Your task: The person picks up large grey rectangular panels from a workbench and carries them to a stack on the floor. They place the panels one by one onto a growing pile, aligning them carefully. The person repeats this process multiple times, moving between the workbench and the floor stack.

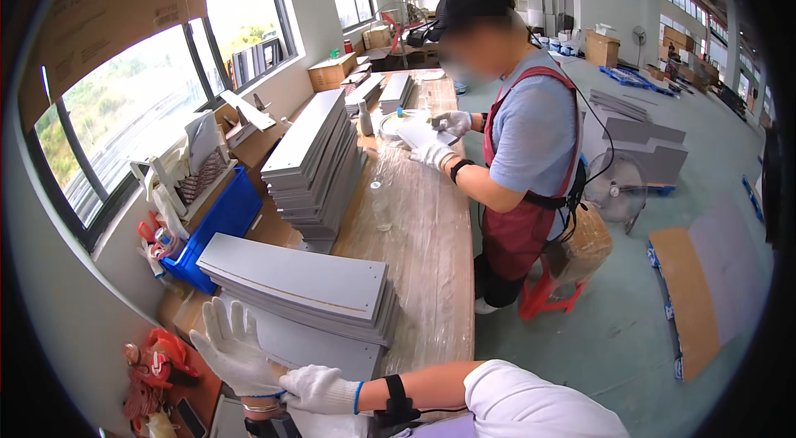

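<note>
Two gloved hands met at the near end of a long table (435,260). The left hand (230,345) was raised with its fingers spread, holding nothing. The right hand (319,390) was closed around the left wrist, seemingly gripping the white glove (264,394) at its blue-edged cuff. I took that knit to be light, soft and stretchy, best held by the cuff and hard to damage.

Just beyond the hands lay a stack of grey panels (290,272), long and flat, with small holes near one end; another grey panel (319,347) lay beneath, nearer the wearer. I could not tell whether the left hand touched it. The panels looked stiff and smooth, perhaps slippery under gloves, and a single one was probably manageable while the pile would be heavy. Both long edges, near mid-length, seemed the sound place to hold one, sparing the corners and finish from scuffs. Across the table, a co-worker in a red apron (526,222) handled a small pale piece (423,134).
</note>
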Tool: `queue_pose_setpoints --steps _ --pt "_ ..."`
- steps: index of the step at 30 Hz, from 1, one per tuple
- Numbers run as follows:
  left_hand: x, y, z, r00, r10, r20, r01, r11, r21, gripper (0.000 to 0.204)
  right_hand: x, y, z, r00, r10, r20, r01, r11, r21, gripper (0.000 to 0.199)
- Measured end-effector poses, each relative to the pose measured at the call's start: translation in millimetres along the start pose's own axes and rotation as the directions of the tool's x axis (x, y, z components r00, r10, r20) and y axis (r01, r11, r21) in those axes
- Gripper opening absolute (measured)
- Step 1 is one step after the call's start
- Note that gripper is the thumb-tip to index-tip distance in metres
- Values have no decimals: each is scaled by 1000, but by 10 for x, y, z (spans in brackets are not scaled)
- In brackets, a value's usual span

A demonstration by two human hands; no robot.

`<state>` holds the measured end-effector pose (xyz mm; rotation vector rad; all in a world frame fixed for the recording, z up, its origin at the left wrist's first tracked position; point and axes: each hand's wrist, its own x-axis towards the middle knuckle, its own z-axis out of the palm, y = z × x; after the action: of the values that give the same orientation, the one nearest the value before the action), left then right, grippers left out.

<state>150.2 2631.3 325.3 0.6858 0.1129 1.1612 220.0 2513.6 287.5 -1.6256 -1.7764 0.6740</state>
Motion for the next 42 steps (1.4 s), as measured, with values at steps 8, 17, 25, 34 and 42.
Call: queue_pose_setpoints --steps 8,17,25,34,42 --pt "-3 -36 89 821 -47 569 269 911 -313 69 30 120 178 949 -116 -294 213 922 323 29" --pt "-285 -157 291 842 -189 506 419 819 -392 80 -9 193 254 987 75 -140 -17 927 374 41" --pt "-419 -246 354 762 -250 598 457 861 -223 78 83 367 580 896 -137 -423 168 985 36 30" --pt "-531 -130 373 855 -273 441 294 956 21 76 68 542 870 880 -445 -167 445 895 -41 20" --pt "-728 -111 372 955 -293 45 289 954 79 67 -193 336 728 960 -275 48 273 961 35 23"
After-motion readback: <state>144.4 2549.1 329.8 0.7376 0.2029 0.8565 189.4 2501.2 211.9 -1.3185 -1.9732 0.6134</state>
